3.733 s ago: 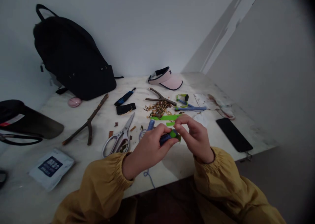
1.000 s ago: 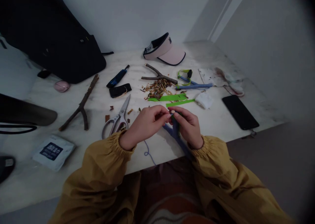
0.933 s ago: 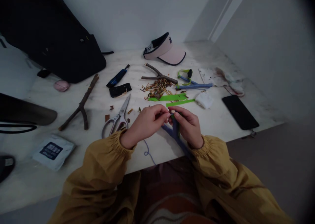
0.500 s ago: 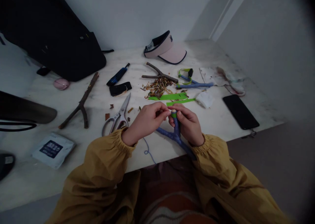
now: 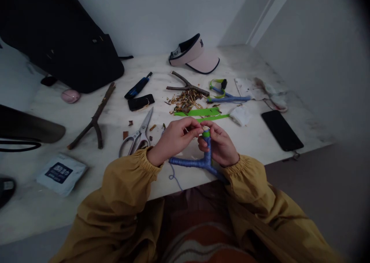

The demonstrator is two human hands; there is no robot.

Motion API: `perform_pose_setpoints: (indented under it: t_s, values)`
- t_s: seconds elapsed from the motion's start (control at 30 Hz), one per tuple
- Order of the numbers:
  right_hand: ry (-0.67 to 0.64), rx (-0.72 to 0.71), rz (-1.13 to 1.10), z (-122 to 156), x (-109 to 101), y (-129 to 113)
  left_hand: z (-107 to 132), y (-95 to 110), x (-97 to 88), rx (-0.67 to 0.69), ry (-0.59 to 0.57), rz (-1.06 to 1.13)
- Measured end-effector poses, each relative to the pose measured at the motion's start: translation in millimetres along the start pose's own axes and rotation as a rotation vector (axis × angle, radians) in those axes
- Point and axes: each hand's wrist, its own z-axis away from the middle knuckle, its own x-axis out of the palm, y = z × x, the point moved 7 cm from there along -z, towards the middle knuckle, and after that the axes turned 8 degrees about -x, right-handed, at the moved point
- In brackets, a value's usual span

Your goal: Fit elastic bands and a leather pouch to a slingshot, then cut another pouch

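Note:
A forked stick (image 5: 206,161) wrapped in blue-purple cord stands tilted over the table's front edge, with a green band (image 5: 206,133) around its upper tip. My right hand (image 5: 222,142) is closed around that upper prong, just below the pale cut end. At the tip's left side, my left hand (image 5: 180,135) pinches with thumb and forefinger; whatever it grips is too small to make out. Below my left hand a loose end of blue cord (image 5: 172,176) curls on the table. Bright green strips (image 5: 199,112) lie just behind my hands.
Scissors (image 5: 138,134) lie left of my hands. Farther back are wood shavings (image 5: 186,101), a bare forked branch (image 5: 186,85), a finished-looking blue slingshot (image 5: 231,99) and a visor (image 5: 196,56). A phone (image 5: 281,130) lies right; another branch (image 5: 96,118) and a packet (image 5: 61,174) lie left.
The wrapped stick has turned a little, so its left prong now shows more fully and lies flatter. Both hands stay at the green-banded tip, with my left fingers slightly shifted right.

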Motion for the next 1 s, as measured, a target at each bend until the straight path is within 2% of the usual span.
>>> perform_pose_setpoints:
  t_s: [0.2,0.37,0.5,0.67,0.83,1.0]
  values:
    - [0.012,0.017,-0.009,0.2,0.1,0.5,1.0,4.4,-1.7,0.041,0.011,-0.094]
    - [0.124,-0.106,0.137,-1.0,-11.9,-3.3,2.7,2.1,-0.9,0.086,0.096,-0.203]
    - [0.208,-0.262,0.323,-7.2,-30.5,-8.4,-3.7,-13.7,3.7,0.090,0.146,-0.215]
    - [0.198,-0.393,0.542,-17.7,-47.3,-12.3,-17.8,-37.1,12.7,0.071,0.111,-0.127]
    - [0.212,-0.406,0.675,-15.4,-51.4,-14.3,-23.2,-53.4,20.3,0.054,0.099,-0.019]
    - [0.215,-0.362,0.587,-14.6,-54.8,-8.9,-23.3,-58.4,23.7,0.069,0.113,0.001]
